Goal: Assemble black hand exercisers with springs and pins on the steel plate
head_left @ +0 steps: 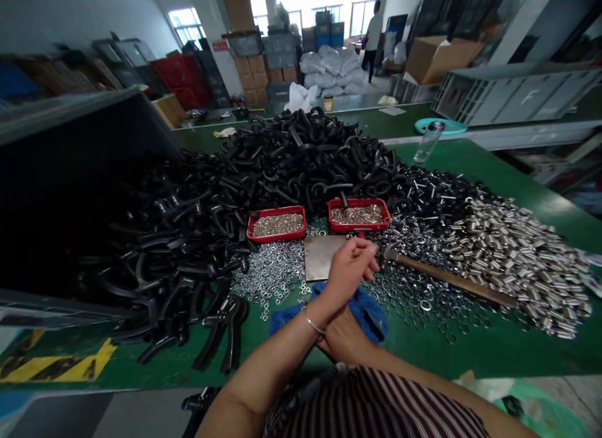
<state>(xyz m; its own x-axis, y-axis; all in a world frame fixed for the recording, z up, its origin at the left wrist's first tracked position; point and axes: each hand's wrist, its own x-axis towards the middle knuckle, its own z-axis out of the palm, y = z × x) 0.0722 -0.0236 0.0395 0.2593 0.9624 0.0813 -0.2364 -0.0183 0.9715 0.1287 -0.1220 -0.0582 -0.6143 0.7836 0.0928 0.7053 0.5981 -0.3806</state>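
Observation:
My left hand (352,267) reaches across in front of me, a thin bracelet on its wrist. Its fingers are curled together just right of a square metal plate (320,257) and close to the head of a wooden-handled hammer (446,278). I cannot make out what, if anything, they pinch. My right hand (342,341) rests on a blue cloth (374,315) under my left wrist, with its fingers hidden. Two red trays (276,225) (359,215) of small metal parts sit just beyond the plate.
A big heap of black curved handles (282,162) fills the table's left and back. Shiny washers (273,270) and rings (414,290) lie around the plate, silver sleeves (522,262) to the right. A dark bin (70,193) stands left. A bottle (427,142) stands behind; a person (374,36) is far off.

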